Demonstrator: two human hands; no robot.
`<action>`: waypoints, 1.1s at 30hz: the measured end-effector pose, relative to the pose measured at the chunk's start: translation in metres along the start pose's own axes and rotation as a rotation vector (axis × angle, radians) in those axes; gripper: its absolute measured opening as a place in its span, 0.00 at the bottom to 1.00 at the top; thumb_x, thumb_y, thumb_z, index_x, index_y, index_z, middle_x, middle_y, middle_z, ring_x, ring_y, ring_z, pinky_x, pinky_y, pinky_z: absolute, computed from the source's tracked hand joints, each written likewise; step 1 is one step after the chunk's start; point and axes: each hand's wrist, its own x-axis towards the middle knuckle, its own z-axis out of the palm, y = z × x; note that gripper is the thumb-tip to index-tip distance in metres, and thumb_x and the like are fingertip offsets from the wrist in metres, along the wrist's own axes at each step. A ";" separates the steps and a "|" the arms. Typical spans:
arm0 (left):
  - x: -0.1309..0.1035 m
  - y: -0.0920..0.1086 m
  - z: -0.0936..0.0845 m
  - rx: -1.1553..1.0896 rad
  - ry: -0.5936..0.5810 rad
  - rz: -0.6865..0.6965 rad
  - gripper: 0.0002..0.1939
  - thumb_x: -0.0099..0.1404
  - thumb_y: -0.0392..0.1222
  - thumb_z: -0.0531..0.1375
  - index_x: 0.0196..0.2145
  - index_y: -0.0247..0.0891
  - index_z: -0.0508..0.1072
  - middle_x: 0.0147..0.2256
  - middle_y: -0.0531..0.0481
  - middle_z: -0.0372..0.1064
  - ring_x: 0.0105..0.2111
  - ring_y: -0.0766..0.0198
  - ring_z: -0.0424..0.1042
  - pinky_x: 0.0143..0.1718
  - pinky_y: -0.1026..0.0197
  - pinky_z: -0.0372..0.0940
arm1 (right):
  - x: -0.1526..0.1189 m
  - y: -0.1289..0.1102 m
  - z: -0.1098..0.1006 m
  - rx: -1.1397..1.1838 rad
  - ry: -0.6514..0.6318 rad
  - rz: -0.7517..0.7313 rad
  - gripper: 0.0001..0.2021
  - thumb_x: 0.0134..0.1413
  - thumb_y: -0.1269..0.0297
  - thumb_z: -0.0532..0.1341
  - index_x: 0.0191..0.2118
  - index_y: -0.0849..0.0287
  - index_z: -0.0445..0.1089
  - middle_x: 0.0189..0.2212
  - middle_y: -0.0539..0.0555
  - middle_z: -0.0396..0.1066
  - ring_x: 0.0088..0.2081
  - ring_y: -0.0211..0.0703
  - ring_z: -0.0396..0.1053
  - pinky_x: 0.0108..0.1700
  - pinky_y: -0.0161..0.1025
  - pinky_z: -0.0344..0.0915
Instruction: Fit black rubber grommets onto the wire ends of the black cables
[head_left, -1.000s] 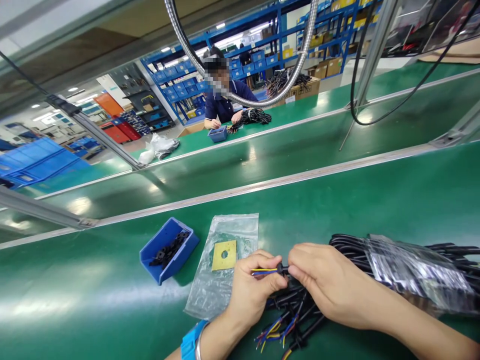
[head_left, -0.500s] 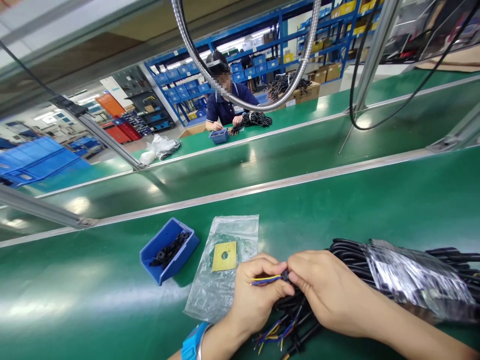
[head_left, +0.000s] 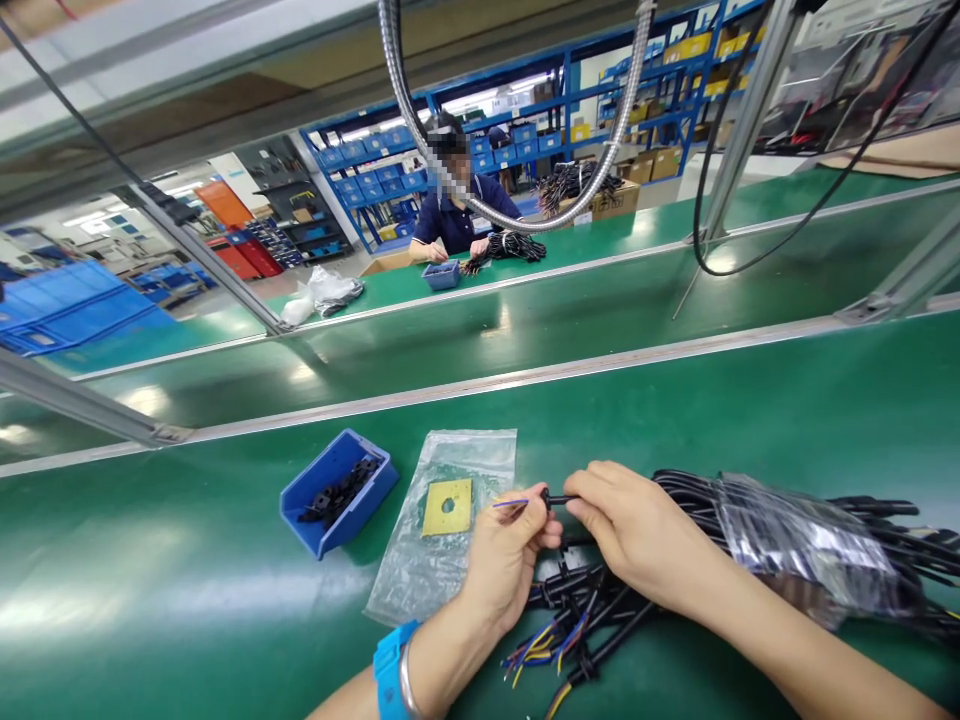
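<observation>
1. A clear plastic bag, crinkled and glossy, lies flat on the smooth green bench and serves as the landmark.
2. A square yellow plate, thin and matte, lies with the bag; whether it is inside or on top cannot be told. It has 1 round hole near its middle.
3. The left hand, at the bag's right edge, pinches a small black fitting between thumb and fingers. Its wrist carries a bright blue band and a shiny silver bangle.
4. The right hand, farther right of the bag, is closed on a smooth, round black cable, thumb against fingers.
5. This cable runs between the 2 hands, just right of the bag. Thin wires stick out past the fitting towards the bag, a blue strand the clearest.
6. Right of the bag and nearer the wearer, stripped cable ends splay in yellow, blue and reddish strands.
7. Well right of the bag lies a cable bundle, rubbery and black, wrapped in wrinkled, reflective film.
8. Just left of the bag, a slope-sided blue bin of hard plastic holds small, angular black pieces.
</observation>
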 end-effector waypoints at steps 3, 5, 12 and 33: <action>-0.002 -0.002 0.002 0.005 -0.034 0.030 0.21 0.36 0.41 0.76 0.29 0.32 0.77 0.18 0.53 0.71 0.18 0.70 0.71 0.20 0.71 0.66 | -0.001 -0.001 -0.001 0.032 -0.038 -0.004 0.11 0.63 0.73 0.48 0.30 0.58 0.61 0.27 0.51 0.62 0.32 0.42 0.60 0.35 0.38 0.57; -0.002 -0.004 0.001 0.021 -0.056 0.031 0.20 0.36 0.41 0.76 0.28 0.32 0.77 0.18 0.53 0.71 0.18 0.69 0.71 0.20 0.70 0.66 | -0.001 -0.001 -0.002 0.041 -0.066 -0.004 0.12 0.63 0.73 0.47 0.28 0.58 0.60 0.26 0.51 0.62 0.31 0.41 0.59 0.34 0.38 0.56; -0.001 -0.011 -0.005 0.064 -0.115 0.043 0.17 0.39 0.41 0.75 0.27 0.33 0.77 0.18 0.54 0.71 0.19 0.67 0.72 0.21 0.68 0.67 | -0.003 0.002 0.001 0.056 -0.057 -0.032 0.12 0.60 0.75 0.46 0.27 0.58 0.57 0.25 0.51 0.59 0.29 0.40 0.57 0.33 0.37 0.53; -0.007 -0.012 0.002 0.182 -0.175 0.177 0.14 0.40 0.37 0.74 0.22 0.34 0.74 0.21 0.54 0.72 0.19 0.68 0.71 0.23 0.66 0.69 | -0.007 0.000 0.009 -0.013 0.017 -0.106 0.10 0.55 0.76 0.48 0.25 0.58 0.55 0.21 0.49 0.57 0.25 0.39 0.55 0.29 0.36 0.50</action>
